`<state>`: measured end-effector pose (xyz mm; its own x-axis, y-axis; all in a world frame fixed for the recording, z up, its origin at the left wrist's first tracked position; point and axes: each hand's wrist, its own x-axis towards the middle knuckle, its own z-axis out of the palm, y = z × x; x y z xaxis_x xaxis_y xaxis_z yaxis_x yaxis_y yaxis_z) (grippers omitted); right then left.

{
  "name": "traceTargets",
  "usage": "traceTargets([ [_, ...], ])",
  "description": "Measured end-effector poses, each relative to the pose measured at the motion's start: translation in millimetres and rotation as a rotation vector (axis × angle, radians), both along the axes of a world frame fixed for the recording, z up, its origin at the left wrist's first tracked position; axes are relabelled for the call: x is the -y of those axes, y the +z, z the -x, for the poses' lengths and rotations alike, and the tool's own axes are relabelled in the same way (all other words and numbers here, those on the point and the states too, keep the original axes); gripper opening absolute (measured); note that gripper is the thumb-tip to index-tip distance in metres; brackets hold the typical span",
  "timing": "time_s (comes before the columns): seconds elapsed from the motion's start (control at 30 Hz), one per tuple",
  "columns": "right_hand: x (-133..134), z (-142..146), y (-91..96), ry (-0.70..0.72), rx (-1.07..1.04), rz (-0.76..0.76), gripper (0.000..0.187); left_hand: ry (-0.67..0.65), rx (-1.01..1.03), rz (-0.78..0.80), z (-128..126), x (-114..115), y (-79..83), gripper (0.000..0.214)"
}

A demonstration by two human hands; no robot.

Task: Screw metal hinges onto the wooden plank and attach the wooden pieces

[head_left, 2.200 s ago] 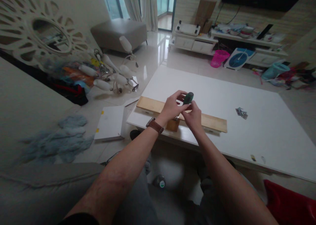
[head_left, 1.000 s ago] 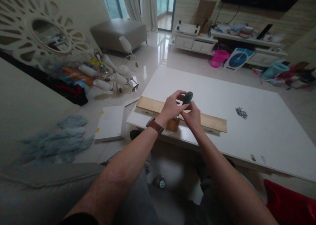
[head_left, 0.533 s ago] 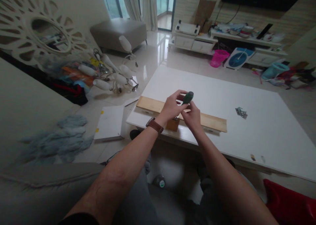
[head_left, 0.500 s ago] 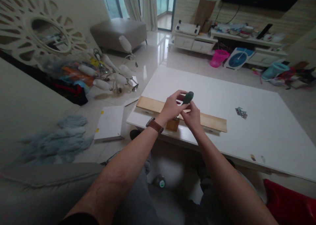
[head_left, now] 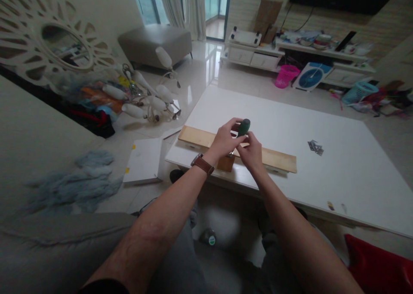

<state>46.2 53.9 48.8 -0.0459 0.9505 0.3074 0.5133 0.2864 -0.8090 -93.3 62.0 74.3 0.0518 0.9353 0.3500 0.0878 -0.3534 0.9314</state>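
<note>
A dark green screwdriver handle stands nearly upright over a long wooden board that lies on the white table. My left hand, with a brown watch strap on its wrist, curls its fingers round the handle from the left. My right hand is closed on the lower part of the screwdriver from the right. Below the hands a small wooden block sits against the board's near edge. The screwdriver's tip is hidden by my fingers.
A small pile of metal brackets lies on the table to the right. A white panel and a chandelier lie on the floor at left. A pink basket and a fan stand beyond the table.
The screwdriver handle has tipped slightly more upright between my hands. Both hands stay in the same place on it.
</note>
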Motion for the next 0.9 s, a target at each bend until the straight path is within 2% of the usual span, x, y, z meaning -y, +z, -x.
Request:
traceTargets([
  [0.3,0.0,-1.4,-1.2,-0.052,0.024,-0.008,0.028,-0.005,0.007,0.005,-0.1,0.6,0.8,0.043],
  [0.5,-0.3,0.6,-0.7,-0.035,-0.010,-0.014,0.018,-0.011,0.004,0.019,-0.3,1.0,2.3,0.042],
  [0.77,-0.7,0.0,-1.8,-0.056,0.011,-0.020,0.016,0.003,-0.014,0.011,0.4,1.4,3.0,0.041],
  [0.9,-0.1,0.0,-1.2,-0.035,0.013,-0.028,0.025,-0.003,-0.014,0.009,0.1,1.2,2.0,0.043],
])
